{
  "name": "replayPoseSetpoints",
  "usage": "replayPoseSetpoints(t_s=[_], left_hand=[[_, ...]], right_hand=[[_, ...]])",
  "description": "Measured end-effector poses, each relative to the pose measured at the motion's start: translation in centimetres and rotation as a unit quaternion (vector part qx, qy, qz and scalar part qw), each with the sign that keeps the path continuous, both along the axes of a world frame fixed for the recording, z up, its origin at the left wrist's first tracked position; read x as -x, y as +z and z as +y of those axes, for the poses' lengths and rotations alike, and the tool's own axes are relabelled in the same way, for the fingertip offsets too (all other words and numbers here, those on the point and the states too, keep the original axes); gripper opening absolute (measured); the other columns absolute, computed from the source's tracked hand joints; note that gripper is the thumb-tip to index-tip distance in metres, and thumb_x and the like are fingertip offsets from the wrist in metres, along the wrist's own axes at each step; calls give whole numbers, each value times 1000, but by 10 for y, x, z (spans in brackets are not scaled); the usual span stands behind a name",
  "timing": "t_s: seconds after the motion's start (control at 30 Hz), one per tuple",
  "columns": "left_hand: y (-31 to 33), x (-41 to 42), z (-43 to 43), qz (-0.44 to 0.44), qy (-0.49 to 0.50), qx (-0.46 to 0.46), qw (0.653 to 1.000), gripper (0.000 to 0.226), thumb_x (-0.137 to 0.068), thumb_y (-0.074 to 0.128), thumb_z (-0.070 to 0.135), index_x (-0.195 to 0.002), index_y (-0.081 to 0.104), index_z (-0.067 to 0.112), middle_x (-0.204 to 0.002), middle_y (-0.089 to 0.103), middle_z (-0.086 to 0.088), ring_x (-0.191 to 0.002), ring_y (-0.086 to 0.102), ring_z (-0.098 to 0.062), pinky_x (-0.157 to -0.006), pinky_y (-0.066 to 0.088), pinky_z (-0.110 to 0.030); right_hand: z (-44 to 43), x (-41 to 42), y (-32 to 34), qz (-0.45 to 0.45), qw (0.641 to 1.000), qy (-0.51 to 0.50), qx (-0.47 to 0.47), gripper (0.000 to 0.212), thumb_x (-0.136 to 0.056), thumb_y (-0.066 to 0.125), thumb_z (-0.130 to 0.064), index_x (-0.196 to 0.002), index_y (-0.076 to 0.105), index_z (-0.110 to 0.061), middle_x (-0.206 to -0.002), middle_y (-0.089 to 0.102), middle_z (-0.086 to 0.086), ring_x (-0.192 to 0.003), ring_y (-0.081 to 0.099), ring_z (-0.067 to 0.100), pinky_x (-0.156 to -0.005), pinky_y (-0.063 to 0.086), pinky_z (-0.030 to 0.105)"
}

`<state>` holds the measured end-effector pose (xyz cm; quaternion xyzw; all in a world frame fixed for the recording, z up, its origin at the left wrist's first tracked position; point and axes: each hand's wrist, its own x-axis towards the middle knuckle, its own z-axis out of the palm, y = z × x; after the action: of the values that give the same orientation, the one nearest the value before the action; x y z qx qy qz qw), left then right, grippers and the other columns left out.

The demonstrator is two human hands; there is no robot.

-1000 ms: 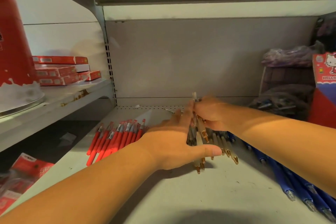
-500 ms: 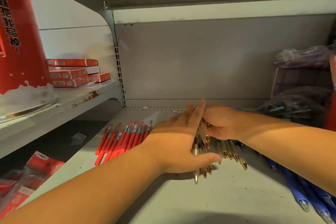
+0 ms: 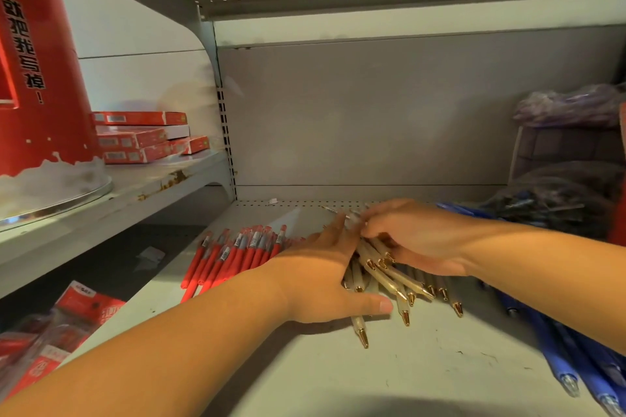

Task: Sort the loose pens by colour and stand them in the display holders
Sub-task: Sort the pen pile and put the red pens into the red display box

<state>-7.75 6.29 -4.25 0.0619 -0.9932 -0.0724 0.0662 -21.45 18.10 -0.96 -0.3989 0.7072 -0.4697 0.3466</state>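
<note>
A pile of clear pens with gold tips (image 3: 403, 294) lies in the middle of the grey shelf (image 3: 389, 379). My left hand (image 3: 321, 281) lies flat with straight fingers against the left side of this pile, thumb stretched out over the tips. My right hand (image 3: 416, 237) sits on top of the pile, its fingers curled over the back ends of a few gold-tipped pens that slant across the others. Red pens (image 3: 237, 254) lie in a row left of my left hand. Blue pens (image 3: 576, 355) lie along the right. No display holder is in view.
Red flat boxes (image 3: 142, 139) are stacked on the side shelf at left, beside a tall red cone-shaped stand (image 3: 37, 61). Plastic bags and a box (image 3: 569, 152) fill the back right corner. Red packets (image 3: 50, 332) lie below at left. The upper shelf hangs low overhead.
My right hand has lowered the bunch of gold-tipped pens it held upright down onto the pile. My left hand has stayed against the pile's left side.
</note>
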Motion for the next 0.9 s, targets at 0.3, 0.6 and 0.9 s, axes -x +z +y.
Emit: replayPoseSetpoints(t_s=[0.3,0.6,0.9], left_hand=[[1,0,0,-93,44,-7,995,84,-82,31,84,-149,-8,52,-164,-13,6,-148,-20,-29,-120,-10,-52],[2,4,-1,-68,-10,3,998,66,-93,31,70,-148,15,38,-165,3,2,-151,-9,-21,-119,4,-42],[12,-8,10,0,28,88,996,59,-91,33,73,-142,30,44,-149,34,-1,-137,30,-29,-111,29,-49]], right_hand=[[36,7,11,373,913,59,-152,22,-84,64,-36,-102,62,-49,-109,67,-10,-100,66,13,-91,56,39],[57,3,-4,477,862,105,-139,43,-86,63,-56,-124,45,-54,-112,47,-28,-97,50,-8,-78,47,13],[61,-15,-15,492,862,95,-73,35,-89,63,-47,-122,56,-38,-118,61,-13,-100,52,1,-83,47,18]])
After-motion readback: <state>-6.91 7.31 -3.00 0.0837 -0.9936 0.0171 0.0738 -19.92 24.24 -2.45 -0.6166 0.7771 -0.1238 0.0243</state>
